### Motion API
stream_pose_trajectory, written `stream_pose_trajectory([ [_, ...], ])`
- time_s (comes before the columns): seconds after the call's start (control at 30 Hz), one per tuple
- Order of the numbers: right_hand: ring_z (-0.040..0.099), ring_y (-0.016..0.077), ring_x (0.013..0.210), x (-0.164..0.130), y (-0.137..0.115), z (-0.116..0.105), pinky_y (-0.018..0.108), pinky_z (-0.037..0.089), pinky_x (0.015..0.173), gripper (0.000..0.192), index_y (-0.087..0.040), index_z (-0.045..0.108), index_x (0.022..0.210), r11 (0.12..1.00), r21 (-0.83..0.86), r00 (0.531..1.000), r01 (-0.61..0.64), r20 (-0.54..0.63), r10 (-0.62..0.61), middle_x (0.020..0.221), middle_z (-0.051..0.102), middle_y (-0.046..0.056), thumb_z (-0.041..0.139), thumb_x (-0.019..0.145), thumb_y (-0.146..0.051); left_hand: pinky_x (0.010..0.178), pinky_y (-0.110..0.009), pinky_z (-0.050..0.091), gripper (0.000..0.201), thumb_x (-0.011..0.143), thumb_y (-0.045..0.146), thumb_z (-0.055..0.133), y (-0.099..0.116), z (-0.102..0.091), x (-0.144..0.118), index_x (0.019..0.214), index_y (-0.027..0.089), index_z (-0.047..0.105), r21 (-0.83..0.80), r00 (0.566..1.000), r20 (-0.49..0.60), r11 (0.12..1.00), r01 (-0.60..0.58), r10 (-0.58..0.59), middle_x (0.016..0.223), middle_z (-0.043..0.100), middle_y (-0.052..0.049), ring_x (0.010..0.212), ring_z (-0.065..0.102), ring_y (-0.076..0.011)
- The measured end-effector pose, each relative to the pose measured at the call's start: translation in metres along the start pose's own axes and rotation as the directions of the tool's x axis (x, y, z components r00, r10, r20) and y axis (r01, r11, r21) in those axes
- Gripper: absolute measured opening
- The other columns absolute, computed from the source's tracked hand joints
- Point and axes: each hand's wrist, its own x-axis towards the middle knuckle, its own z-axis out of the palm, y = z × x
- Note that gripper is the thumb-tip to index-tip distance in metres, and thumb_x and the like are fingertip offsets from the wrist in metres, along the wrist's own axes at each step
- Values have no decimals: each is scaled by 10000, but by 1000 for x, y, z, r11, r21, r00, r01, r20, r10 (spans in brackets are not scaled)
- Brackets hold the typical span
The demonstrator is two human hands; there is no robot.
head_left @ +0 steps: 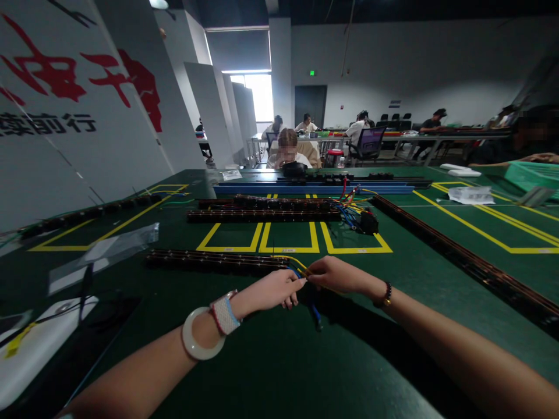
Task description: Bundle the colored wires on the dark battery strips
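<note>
My left hand [282, 288] is closed at the right end of a long dark rail [209, 260] with copper-coloured strips, its fingers pinching among the wires there. Close beside it, my right hand [334, 273] is closed with fingertips on a yellow wire [286, 258] that curves out from the rail's end. Blue wires [315, 314] hang down below the hands onto the green table. The exact wire between the left fingers is hidden.
Further back lie more dark rails [262, 216] with a bundle of coloured wires [349, 212]. Another long rail [463, 262] slants along the right. Plastic bags [105, 250] and a white device [48, 343] are at left. A person [288, 148] sits opposite.
</note>
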Motion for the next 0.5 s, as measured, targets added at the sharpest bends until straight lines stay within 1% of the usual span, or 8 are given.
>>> stream_pose_trajectory([
  [0.07, 456, 94, 528, -3, -8, 4, 220, 299, 496, 259, -125, 683, 830, 991, -131, 997, 8, -75, -18, 676, 626, 36, 475, 872, -274, 675, -286, 486, 384, 876, 499, 428, -3, 3, 4, 906, 136, 550, -295, 995, 85, 955, -23, 50, 798, 637, -55, 720, 627, -155],
  [0.13, 465, 105, 557, -5, -15, 10, 231, 318, 529, 263, -130, 681, 796, 963, -271, 988, 17, -144, -58, 700, 626, 56, 455, 880, -235, 784, -297, 482, 327, 902, 431, 419, -3, 8, 6, 894, 137, 564, -537, 990, 109, 843, -15, 87, 851, 646, -65, 794, 630, -142],
  [0.2, 505, 137, 649, -7, -21, 17, 249, 360, 604, 274, -138, 685, 833, 909, -415, 971, 32, -201, -126, 787, 628, 85, 431, 896, -220, 860, -299, 460, 255, 920, 347, 418, -3, 15, 6, 892, 145, 571, -712, 992, 91, 702, 2, 90, 894, 654, -66, 843, 628, -128],
  [0.27, 522, 183, 760, -9, -25, 26, 285, 389, 695, 272, -132, 678, 914, 823, -567, 950, 31, -240, -201, 861, 613, 117, 417, 902, -208, 879, -304, 455, 200, 929, 274, 413, -1, 21, 6, 889, 153, 568, -811, 997, 32, 586, -12, 64, 908, 656, -60, 866, 626, -126],
  [0.3, 521, 205, 805, -10, -27, 30, 309, 395, 735, 269, -121, 667, 965, 774, -632, 940, 25, -249, -234, 886, 604, 131, 419, 899, -202, 882, -307, 457, 185, 932, 246, 410, 0, 24, 6, 895, 154, 567, -837, 999, 5, 547, -21, 46, 911, 656, -58, 879, 625, -129],
  [0.37, 513, 236, 858, -12, -29, 38, 350, 399, 791, 286, -92, 633, 1055, 694, -719, 929, 20, -244, -279, 922, 596, 153, 429, 890, -204, 885, -312, 461, 168, 933, 204, 407, 1, 29, 7, 921, 150, 566, -862, 999, -33, 506, -27, -3, 915, 656, -59, 898, 623, -135],
  [0.43, 515, 241, 860, -14, -30, 43, 363, 406, 803, 306, -79, 613, 1091, 665, -746, 927, 37, -223, -302, 946, 598, 162, 426, 890, -213, 886, -308, 464, 159, 931, 173, 412, 2, 34, 7, 943, 139, 567, -875, 997, -60, 484, -27, -54, 922, 656, -64, 905, 623, -135],
  [0.5, 525, 227, 839, -15, -31, 43, 353, 415, 794, 297, -87, 615, 1077, 678, -732, 930, 65, -201, -306, 949, 609, 155, 413, 894, -207, 880, -303, 467, 144, 926, 161, 427, 0, 37, 9, 941, 132, 568, -892, 994, -85, 451, -44, -71, 931, 655, -69, 897, 625, -133],
])
